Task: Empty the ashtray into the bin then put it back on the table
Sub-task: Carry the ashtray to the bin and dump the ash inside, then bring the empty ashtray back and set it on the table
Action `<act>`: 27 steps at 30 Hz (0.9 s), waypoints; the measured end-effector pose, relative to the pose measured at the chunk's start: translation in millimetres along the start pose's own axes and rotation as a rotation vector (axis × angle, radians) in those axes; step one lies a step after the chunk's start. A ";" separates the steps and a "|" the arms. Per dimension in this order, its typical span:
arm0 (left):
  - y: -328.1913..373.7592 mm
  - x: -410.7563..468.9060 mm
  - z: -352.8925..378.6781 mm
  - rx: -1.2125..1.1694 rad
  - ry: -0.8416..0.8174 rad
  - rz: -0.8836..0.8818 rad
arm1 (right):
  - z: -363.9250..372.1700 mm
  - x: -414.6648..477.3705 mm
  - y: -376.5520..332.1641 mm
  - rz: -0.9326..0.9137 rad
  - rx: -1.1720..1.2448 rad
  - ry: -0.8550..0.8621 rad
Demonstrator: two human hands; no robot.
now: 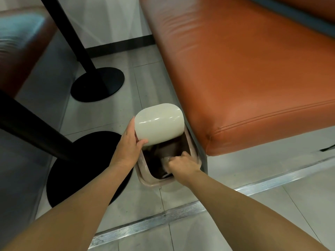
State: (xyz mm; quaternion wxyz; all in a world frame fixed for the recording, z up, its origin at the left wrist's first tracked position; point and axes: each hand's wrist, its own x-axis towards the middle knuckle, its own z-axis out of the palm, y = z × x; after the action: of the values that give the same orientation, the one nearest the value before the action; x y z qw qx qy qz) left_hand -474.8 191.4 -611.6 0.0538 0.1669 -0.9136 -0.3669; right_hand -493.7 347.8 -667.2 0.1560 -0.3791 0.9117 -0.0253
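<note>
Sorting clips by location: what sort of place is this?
Probably a café or diner seating area: an orange padded bench, black pedestal table bases on tiled floor, and a small lidded bin beside the bench.

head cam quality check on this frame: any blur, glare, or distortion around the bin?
Head view: glare streak on the cream bin lid held up by the left hand; the bin's interior is dark, and the ashtray in the right hand is a pale smear; upper left corner is blurred; wide-angle bends the orange bench edges and black table poles.
</note>
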 end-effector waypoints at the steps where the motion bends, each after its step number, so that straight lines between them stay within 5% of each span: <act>1: 0.6 1.2 0.2 -0.004 -0.004 -0.007 | -1.5 -0.8 -0.2 0.014 0.029 0.013; 9: 8.7 11.2 -1.4 0.034 -0.010 -0.124 | -33.5 -14.3 12.5 0.391 0.845 0.279; 20: 25.2 -30.0 -11.1 -0.359 0.000 -0.498 | -78.0 -36.1 2.6 0.644 1.419 0.370; 27: 71.6 -57.9 -46.9 -0.577 0.046 -0.578 | -133.7 -77.3 -8.0 0.712 1.632 0.352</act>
State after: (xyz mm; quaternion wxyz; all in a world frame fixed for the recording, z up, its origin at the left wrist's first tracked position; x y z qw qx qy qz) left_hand -429.1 229.1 -526.9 0.0137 0.4028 -0.6873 -0.6043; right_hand -477.5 386.5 -518.3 0.2331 0.1629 0.6845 -0.6713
